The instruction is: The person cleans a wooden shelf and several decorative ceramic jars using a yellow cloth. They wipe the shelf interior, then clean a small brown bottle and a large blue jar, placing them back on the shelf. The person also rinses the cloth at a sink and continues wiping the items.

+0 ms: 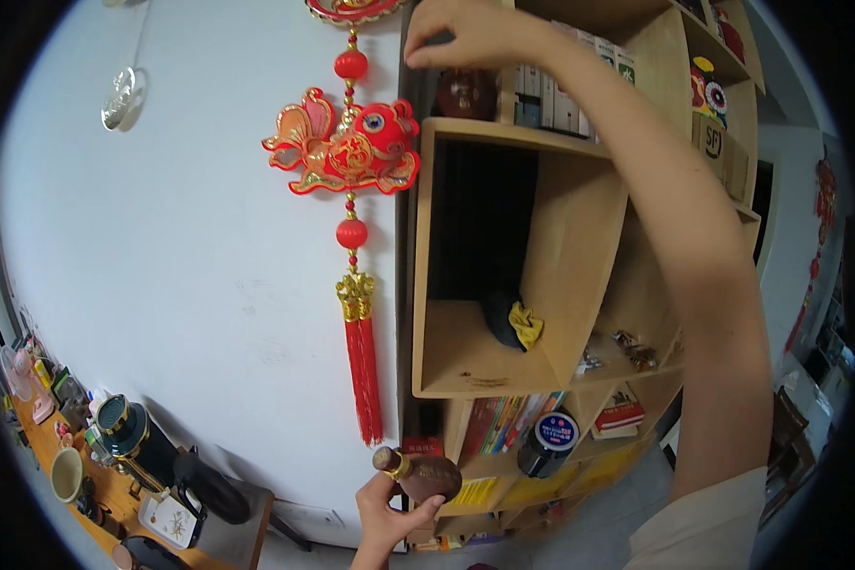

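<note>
1. Left hand (382, 513) low in the view, fingers wrapped around a small brown bottle (426, 474); grip closed on the body, gold-collared neck and dark cap poking out up and to the left of the fingers.
2. Bottle tilted, nearly on its side; just behind it, past the knuckles, a row of bright book spines (503, 421) on a lower level of the wooden shelf unit (579, 256).
3. To the right of the held bottle — a dark round jar with a blue-and-white lid (551, 439), near but not touching.
4. Right hand (465, 33) raised high, well apart from the left; fingertips bunched and curled downward, hovering over a dark reddish-brown rounded jar (465, 93) on the top shelf board; cannot tell whether touching or pinching anything.
5. Right of that upper hand, upright boxes or books (560, 95) standing in a row on the same board.
6. Below the upper grip, an open wooden compartment holding a dark object with a yellow cloth (525, 323) at its back corner.
7. Left of both hands — a red and gold fish ornament (347, 142) hanging on the white wall, red beads and a long red tassel (363, 380) reaching down almost to the held bottle.
8. Far to the lower left of the lower grip, a cluttered wooden table (114, 499) with a dark green and gold vessel (123, 427).
</note>
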`<state>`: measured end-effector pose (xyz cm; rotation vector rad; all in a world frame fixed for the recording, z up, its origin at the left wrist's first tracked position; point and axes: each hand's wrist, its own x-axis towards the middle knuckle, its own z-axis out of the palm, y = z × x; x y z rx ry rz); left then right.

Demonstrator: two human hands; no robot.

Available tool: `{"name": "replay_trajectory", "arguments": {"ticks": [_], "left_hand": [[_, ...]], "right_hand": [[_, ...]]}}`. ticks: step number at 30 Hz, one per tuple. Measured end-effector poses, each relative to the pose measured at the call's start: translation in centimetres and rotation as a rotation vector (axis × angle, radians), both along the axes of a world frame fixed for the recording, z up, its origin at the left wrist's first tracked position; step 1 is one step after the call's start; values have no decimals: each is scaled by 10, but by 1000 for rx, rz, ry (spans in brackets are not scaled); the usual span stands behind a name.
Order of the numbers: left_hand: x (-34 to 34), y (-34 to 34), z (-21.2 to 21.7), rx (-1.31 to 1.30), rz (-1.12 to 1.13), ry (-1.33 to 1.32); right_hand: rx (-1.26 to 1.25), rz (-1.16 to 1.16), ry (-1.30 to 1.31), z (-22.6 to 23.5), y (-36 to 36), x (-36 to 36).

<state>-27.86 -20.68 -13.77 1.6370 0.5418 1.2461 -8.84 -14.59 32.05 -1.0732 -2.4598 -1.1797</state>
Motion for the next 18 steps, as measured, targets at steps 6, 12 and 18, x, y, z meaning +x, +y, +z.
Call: {"name": "replay_trajectory", "arguments": {"ticks": [6, 12, 18], "left_hand": [[19, 0, 5, 10, -54, -176], [-2, 4, -5, -62, 17, -200], [12, -6, -1, -141, -80, -167]], "right_hand": [[154, 54, -107, -32, -70, 11], [-426, -5, 532, -162, -76, 46], [-468, -811, 627, -318, 35, 176]]}}
